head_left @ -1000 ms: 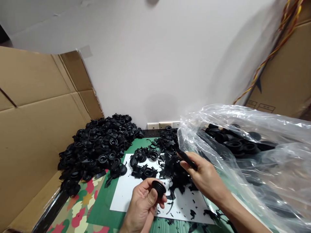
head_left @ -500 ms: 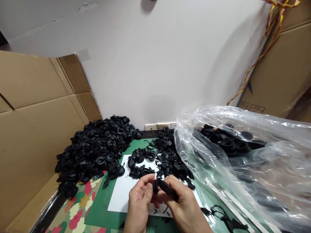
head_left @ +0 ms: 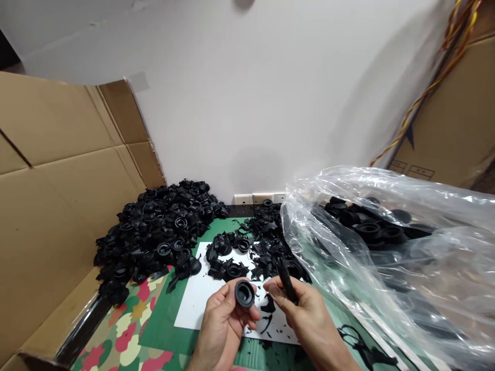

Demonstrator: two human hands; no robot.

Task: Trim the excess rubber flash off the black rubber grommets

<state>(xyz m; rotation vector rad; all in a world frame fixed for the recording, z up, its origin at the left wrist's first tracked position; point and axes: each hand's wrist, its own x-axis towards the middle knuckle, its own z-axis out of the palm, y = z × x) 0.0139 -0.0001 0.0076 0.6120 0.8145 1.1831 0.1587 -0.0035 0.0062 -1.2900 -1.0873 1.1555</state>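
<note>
My left hand is closed on a round black rubber bellows piece, gripped at its edge so that its ringed opening faces me. To the right, my right hand grips a slim black pen-like tool that points up and away; its tip is hard to make out against the dark scraps. A gap separates the tool from the rubber piece. Below and between the hands, small black trimmings lie on a white sheet.
A large heap of black rubber pieces leans against the cardboard at left. Several more pieces and a pile of scraps lie ahead. A clear plastic bag with round black parts stands right, over the green mat.
My hands have moved apart. The rubber piece has turned its open face towards me, and the tool in my right hand has swung away from it, to the right and more upright.
</note>
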